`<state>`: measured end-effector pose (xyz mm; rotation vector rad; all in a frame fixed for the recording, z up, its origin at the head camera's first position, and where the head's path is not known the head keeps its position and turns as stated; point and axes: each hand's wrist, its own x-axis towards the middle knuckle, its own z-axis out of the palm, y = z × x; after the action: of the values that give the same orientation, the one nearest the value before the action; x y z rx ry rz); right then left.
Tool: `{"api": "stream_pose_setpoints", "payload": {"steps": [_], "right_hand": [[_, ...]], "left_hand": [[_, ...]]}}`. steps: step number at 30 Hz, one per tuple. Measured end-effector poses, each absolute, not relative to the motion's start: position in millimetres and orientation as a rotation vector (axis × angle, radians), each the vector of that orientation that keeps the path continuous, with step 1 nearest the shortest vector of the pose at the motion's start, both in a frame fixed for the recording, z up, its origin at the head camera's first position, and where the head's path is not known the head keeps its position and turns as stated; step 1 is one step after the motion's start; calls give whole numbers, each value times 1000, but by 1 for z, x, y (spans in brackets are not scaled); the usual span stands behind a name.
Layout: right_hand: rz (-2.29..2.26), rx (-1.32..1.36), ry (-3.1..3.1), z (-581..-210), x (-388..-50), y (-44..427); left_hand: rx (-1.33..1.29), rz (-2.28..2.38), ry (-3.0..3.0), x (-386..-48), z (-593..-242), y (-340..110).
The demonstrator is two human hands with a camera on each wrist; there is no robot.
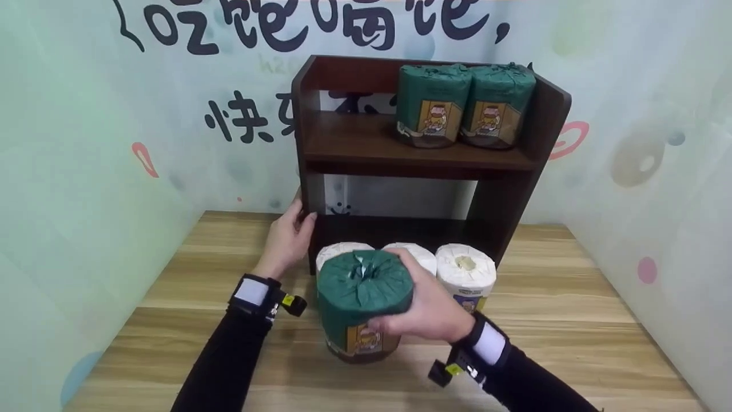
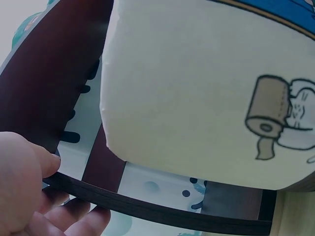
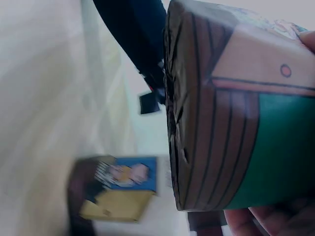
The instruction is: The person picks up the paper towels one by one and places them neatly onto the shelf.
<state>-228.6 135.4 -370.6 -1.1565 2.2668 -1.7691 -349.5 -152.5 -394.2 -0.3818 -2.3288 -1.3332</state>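
My right hand (image 1: 432,306) grips a toilet roll in green wrapping (image 1: 357,289), thumb across its front. It is held up in front of the shelf; the right wrist view shows its brown base (image 3: 179,118) off the table. My left hand (image 1: 287,239) holds the left side panel of the dark wooden shelf (image 1: 420,163). In the left wrist view the thumb (image 2: 47,160) lies on one face of the panel edge and the fingers (image 2: 88,216) on the other. Behind the held roll stand white-wrapped toilet rolls (image 1: 466,272), partly hidden by it and my right hand.
Two more green toilet rolls (image 1: 432,106) stand side by side at the right of the upper shelf board (image 1: 354,134). The shelf stands at the back of a wood-grain table (image 1: 200,286). Patterned panels with dark lettering (image 1: 246,117) enclose the table's back and sides.
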Motion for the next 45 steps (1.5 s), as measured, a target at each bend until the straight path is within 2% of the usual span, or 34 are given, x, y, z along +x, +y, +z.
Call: {"api": "stream_pose_setpoints", "payload": {"steps": [15, 27, 37, 45], "right_hand": [[-1783, -1282, 2509, -272, -270, 139], [-1810, -1142, 2685, -208, -304, 136], [-1876, -922, 2749, -202, -328, 130], [-1858, -748, 2809, -203, -332, 124]], "left_hand": [[-386, -1345, -2331, -350, -396, -154], [-396, -1353, -2316, -348, -395, -155], [-432, -1361, -2287, -348, -397, -153], [-457, -1369, -2271, -349, -398, -155]]}}
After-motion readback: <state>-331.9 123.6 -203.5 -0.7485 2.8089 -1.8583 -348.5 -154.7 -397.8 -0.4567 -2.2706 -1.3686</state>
